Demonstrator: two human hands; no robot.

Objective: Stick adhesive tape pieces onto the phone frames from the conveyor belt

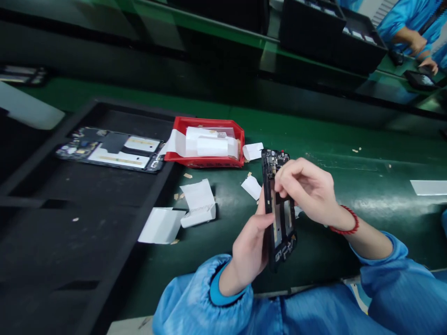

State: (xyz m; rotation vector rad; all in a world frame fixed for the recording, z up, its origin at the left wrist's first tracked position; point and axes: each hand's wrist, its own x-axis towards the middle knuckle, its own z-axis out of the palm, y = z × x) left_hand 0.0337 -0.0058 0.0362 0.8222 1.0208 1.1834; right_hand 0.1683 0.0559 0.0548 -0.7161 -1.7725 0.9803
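Note:
My left hand (249, 244) grips an opened phone body (277, 228) by its long side, with the thumb across the edge. The phone is tilted upright above the bench, its circuit parts and battery bay facing right. My right hand (309, 188) is at the phone's upper half, its fingers curled and pinched against the inner face. Whatever may be between those fingertips is hidden. Left of the phone, a red bin (209, 164) holds white backing paper. A second opened phone body (115, 151) lies in a black tray (45, 186).
Peeled paper pieces (199, 200) and small tan scraps lie on the green bench (349, 163). A white strip (429, 187) is at the right. Black boxes (314, 37) stand on the far shelf. A co-worker's hands (415, 44) are at the upper right.

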